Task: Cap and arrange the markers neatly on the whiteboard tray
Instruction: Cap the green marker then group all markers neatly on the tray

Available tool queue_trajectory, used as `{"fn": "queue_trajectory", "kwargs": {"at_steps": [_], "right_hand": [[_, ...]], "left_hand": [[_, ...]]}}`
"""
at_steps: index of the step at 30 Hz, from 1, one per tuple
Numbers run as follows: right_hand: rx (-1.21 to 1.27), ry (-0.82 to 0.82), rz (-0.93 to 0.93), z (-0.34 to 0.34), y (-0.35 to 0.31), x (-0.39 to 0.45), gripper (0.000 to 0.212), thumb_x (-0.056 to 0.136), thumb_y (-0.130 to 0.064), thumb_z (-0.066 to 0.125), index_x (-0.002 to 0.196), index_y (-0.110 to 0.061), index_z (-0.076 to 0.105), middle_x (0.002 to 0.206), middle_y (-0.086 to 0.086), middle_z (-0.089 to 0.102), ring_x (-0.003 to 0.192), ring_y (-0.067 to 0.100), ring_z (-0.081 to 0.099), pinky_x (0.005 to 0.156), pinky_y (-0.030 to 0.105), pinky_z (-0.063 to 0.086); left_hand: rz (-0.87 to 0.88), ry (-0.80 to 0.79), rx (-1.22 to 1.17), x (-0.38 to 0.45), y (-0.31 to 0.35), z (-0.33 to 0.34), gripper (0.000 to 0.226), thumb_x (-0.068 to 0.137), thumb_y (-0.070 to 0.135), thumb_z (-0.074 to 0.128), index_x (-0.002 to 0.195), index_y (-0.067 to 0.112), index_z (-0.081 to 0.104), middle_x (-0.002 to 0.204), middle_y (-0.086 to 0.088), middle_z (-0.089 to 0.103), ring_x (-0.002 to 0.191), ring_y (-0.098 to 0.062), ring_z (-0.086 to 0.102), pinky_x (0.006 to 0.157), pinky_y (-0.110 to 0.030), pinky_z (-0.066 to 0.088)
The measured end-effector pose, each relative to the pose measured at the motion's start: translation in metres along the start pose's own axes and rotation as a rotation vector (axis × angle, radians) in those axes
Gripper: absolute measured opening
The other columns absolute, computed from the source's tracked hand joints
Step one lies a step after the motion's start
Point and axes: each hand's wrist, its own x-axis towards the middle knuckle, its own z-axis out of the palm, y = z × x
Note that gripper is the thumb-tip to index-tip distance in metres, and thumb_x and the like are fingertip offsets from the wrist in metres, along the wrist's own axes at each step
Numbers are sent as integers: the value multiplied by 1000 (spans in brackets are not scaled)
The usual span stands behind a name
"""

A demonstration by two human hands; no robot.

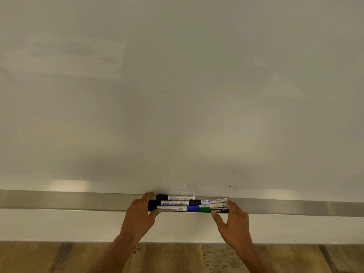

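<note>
As hands (140, 211) (233, 217) flank them, markers (189, 203) bunched.

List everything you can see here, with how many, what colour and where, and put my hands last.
whiteboard: one, white, fills the upper view
whiteboard tray: one, silver metal, along the board's bottom edge
markers: about six, white barrels with black, blue and green caps, bunched lengthwise on the tray between the hands
floor: wood-look brown, bottom of view
left hand: one, at the bunch's left end, touching it
right hand: one, open, at the bunch's right end
</note>
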Motion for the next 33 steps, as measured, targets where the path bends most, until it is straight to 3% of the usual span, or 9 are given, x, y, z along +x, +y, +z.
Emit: {"fn": "queue_trajectory", "kwargs": {"at_steps": [5,9,13,15,19,22,25,29,33], "right_hand": [[13,-48,-45,5,-11,-2,68,87,-51,56,138,-11,37,145,11,45,132,26,43,117,51,16],[-40,12,-157,0,-10,-1,61,88,-43,59,137,-13,41,145,12,44,134,27,41,115,51,21],[-148,35,-377,0,-6,-4,47,92,-43,47,133,-19,50,144,7,48,134,27,42,113,49,26],[-250,-23,-433,1,-5,-7,53,92,-51,35,134,-21,49,146,5,46,135,27,41,112,51,26],[-407,-104,-395,-1,0,-8,64,91,-63,23,139,-24,42,149,3,42,138,27,36,116,51,4],[-449,-137,-314,-6,2,-9,67,91,-65,20,135,-24,48,144,5,49,134,28,43,111,50,-5],[-479,-143,-261,-11,10,-9,71,90,-66,15,137,-23,46,144,6,48,135,29,41,113,53,-4],[-482,-141,-242,-11,17,-8,72,89,-69,16,139,-24,44,145,10,46,134,35,42,106,62,28],[-411,-94,-175,-4,22,-11,80,83,-79,18,149,-34,11,159,10,9,144,37,12,112,60,8]], "left_hand": [[35,-1,-48,2,4,-1,52,81,28,74,127,21,52,113,0,68,96,-12,64,88,-28,52],[117,36,-19,2,4,-4,36,81,26,74,114,23,61,99,4,68,85,-9,60,78,-17,47],[242,38,83,2,2,-3,32,84,22,70,116,21,64,106,2,70,99,-18,58,87,-29,52],[293,49,119,0,2,-1,33,84,19,71,117,19,66,112,0,70,105,-22,59,89,-33,52],[394,36,240,-6,5,4,33,85,31,68,116,20,67,122,-1,67,111,-26,60,91,-37,53],[403,-24,365,-10,7,1,56,89,60,35,120,23,64,127,1,65,113,-25,61,91,-39,54],[380,-67,417,-13,7,0,78,87,71,11,126,24,59,133,1,60,120,-24,56,96,-39,51],[341,-61,408,-16,8,1,82,85,73,14,128,19,57,136,-3,56,123,-26,52,95,-38,51],[278,-35,445,-22,8,7,74,84,70,28,132,20,51,145,-4,46,123,-28,51,104,-48,43]]}}
